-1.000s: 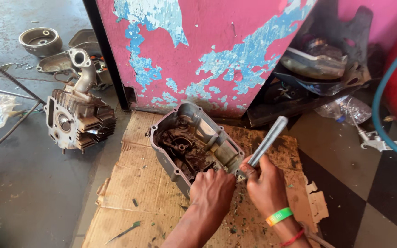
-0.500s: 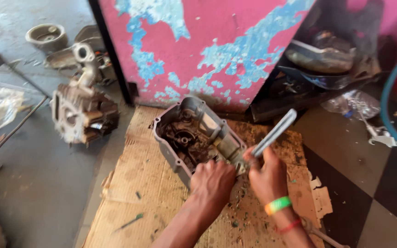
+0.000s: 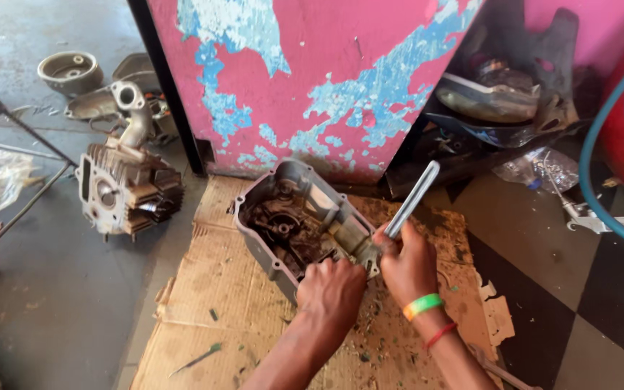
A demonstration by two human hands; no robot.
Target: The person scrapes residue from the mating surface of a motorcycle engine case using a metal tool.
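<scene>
The right hand (image 3: 407, 266) is closed around the lower end of a flat grey metal tool (image 3: 413, 198) that slants up toward the pink wall (image 3: 326, 65), while the left hand (image 3: 332, 289) is curled over the near rim of the open engine casing (image 3: 294, 220) (whether its fingers actually clamp the rim cannot be told). The casing lies tilted near the far edge of the cardboard sheet (image 3: 218, 289). Off the cardboard's left edge, well apart, a finned cylinder head (image 3: 126, 189) stands on the concrete floor (image 3: 52, 310).

cylinder head (image 3: 128, 184): on the floor at 9 o'clock
round cover (image 3: 71, 71): at 10 o'clock
blue hose (image 3: 601, 152): at 3 o'clock
pink panel (image 3: 319, 79): peeling, at 12 o'clock
</scene>
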